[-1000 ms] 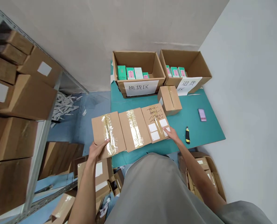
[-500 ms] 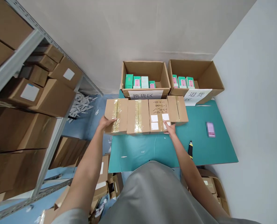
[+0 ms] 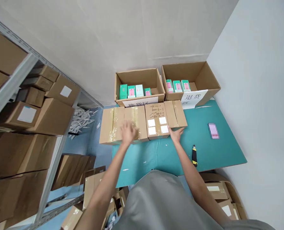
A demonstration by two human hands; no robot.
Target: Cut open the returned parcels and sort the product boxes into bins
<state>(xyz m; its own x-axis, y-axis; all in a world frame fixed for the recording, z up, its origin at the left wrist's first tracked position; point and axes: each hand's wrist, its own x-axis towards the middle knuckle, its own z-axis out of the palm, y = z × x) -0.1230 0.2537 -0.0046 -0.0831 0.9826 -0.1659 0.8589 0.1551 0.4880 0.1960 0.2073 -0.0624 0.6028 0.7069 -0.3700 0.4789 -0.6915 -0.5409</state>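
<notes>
Several taped cardboard cartons stand side by side in a row along the green table point(image 3: 145, 159). My left hand point(image 3: 128, 131), blurred by motion, is spread over the front of the second carton point(image 3: 140, 119); I cannot tell if it touches. The leftmost carton point(image 3: 106, 123) reaches past the table's left edge. My right hand point(image 3: 176, 134) has its thumb at the near right corner of the carton with white labels and handwriting point(image 3: 157, 111). Its fingers stretch out along the near side of the rightmost carton point(image 3: 175, 110), not wrapped around anything.
Two open cardboard boxes with paper signs, one on the left point(image 3: 153, 80) and one on the right point(image 3: 201, 72), hold small green boxes at the back. A utility knife point(image 3: 194, 156) and a blurred-out pink item point(image 3: 213, 131) lie at right. Shelving point(image 3: 53, 153) stands left.
My left hand has left the leftmost carton's side and moved right over the second carton. My right hand stays near the labelled carton's corner. The view has shifted slightly.
</notes>
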